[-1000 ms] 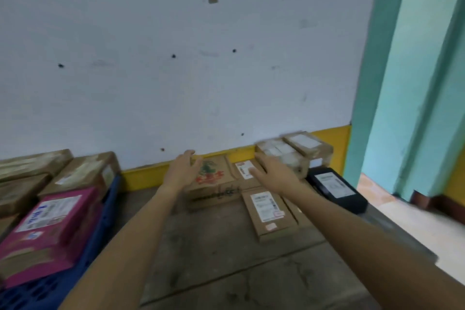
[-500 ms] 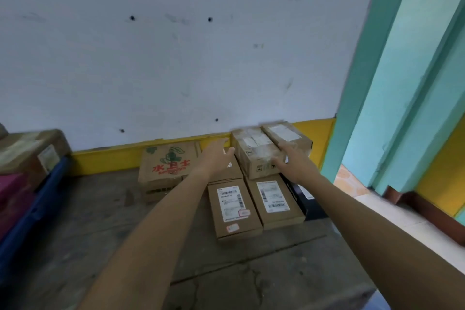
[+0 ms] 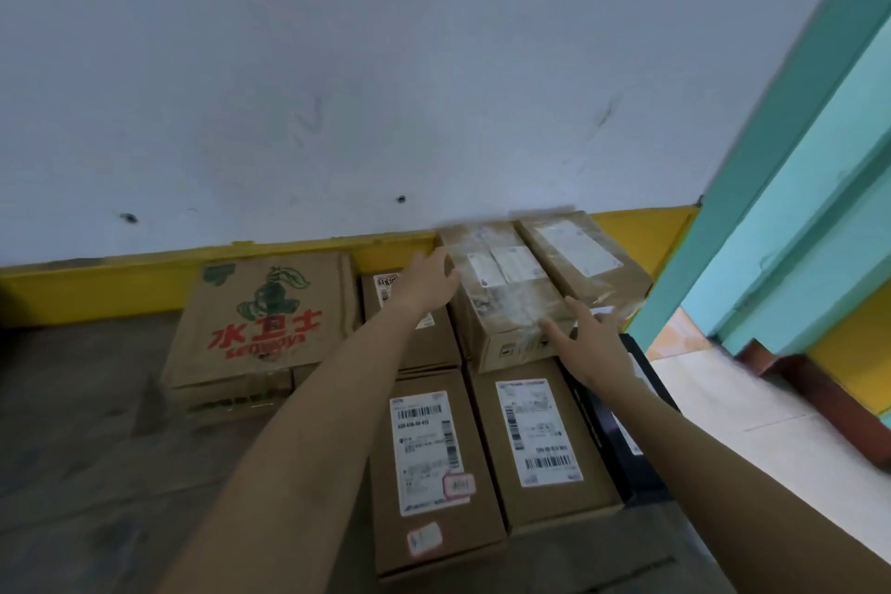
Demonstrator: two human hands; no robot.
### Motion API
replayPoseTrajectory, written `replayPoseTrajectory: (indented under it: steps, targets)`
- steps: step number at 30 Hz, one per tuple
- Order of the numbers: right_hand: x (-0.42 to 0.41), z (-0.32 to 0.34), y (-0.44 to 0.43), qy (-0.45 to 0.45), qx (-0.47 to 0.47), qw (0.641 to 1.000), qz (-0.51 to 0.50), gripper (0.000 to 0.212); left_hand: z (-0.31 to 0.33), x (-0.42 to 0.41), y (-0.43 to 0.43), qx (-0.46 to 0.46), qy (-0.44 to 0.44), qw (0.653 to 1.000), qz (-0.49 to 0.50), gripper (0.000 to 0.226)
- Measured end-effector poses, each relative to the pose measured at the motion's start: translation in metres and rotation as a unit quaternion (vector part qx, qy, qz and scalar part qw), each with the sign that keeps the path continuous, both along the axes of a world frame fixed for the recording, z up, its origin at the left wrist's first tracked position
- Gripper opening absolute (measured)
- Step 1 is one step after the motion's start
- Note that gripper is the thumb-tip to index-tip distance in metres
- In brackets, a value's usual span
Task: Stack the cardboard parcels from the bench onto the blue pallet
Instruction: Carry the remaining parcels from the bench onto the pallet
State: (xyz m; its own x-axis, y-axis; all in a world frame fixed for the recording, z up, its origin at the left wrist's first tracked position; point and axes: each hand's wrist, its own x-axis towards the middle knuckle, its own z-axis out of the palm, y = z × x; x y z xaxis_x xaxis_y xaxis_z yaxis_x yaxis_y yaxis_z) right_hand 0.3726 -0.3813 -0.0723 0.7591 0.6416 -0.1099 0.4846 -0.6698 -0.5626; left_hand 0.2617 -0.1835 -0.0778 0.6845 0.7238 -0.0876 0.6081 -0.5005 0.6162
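Several cardboard parcels lie on the grey bench (image 3: 96,449) against the white wall. A taped brown parcel (image 3: 501,294) sits raised on top of others at the back. My left hand (image 3: 426,280) lies flat against its left side, fingers straight. My right hand (image 3: 586,333) touches its front right corner with spread fingers. Beside it to the right rests another taped parcel (image 3: 578,256). Two flat labelled parcels (image 3: 429,463) (image 3: 540,439) lie in front. A large box with red print (image 3: 260,318) lies at the left. The blue pallet is out of view.
A black box (image 3: 622,439) lies at the bench's right edge, partly under my right arm. A small labelled parcel (image 3: 385,294) sits under my left wrist. A teal door frame (image 3: 781,159) and light floor (image 3: 723,400) are at the right. A yellow strip (image 3: 96,285) runs along the wall base.
My view swung right and closer, so the pallet and pink parcels left the frame. Both hands reached forward and now touch the sides of the raised taped parcel.
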Motion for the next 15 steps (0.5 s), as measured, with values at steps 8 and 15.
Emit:
replayPoseTrajectory:
  steps: [8,15]
  targets:
    - [0.005,-0.036,0.012,0.050,0.031,0.998,0.007,0.063,-0.017,0.048,0.047,-0.010,0.009,1.000,0.002,0.057]
    - [0.004,-0.046,0.014,0.084,0.092,0.992,0.006,0.065,-0.034,0.062,0.073,-0.089,-0.047,0.995,-0.019,0.058]
